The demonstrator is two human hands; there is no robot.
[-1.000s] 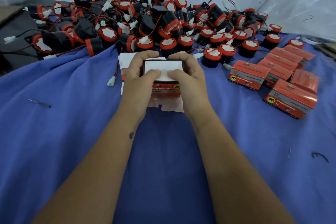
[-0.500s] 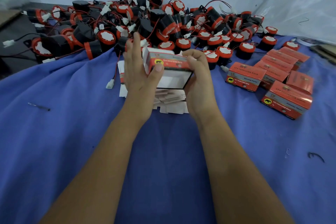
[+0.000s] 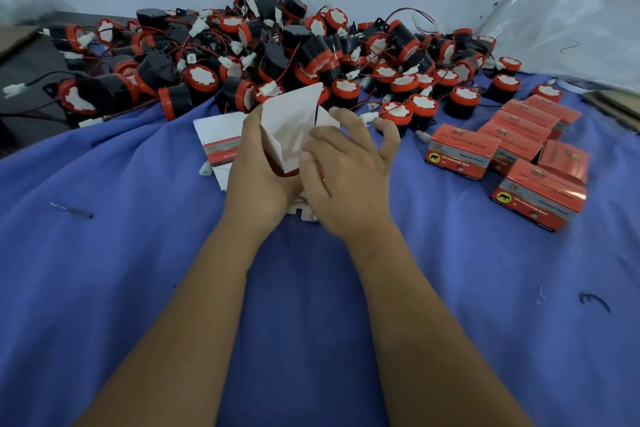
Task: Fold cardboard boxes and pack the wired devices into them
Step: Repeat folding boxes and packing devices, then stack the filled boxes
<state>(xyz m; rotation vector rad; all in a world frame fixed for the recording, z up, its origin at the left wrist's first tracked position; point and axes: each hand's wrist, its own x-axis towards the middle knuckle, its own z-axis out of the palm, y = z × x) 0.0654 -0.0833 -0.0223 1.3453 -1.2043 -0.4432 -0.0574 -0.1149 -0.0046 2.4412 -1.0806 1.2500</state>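
Observation:
A half-folded cardboard box (image 3: 289, 128) is held upright between both hands, its white inside and open flaps facing me. My left hand (image 3: 258, 166) grips its left side. My right hand (image 3: 346, 170) presses on its right side with the thumb, the fingers spread. Under the hands lies a stack of flat box blanks (image 3: 216, 135), white with a red printed strip. A big pile of black and red wired devices (image 3: 277, 55) with white plugs fills the back of the blue cloth.
Several folded red boxes (image 3: 460, 156) lie at the right on the blue cloth (image 3: 138, 270). A clear plastic sheet (image 3: 571, 17) hangs at the back right. A dark board (image 3: 20, 80) sits at the far left. Small black wire bits (image 3: 594, 300) lie on the cloth.
The box was lifted off the stack and turned over in both hands. Its red face now points away and its white inside with raised flaps faces me.

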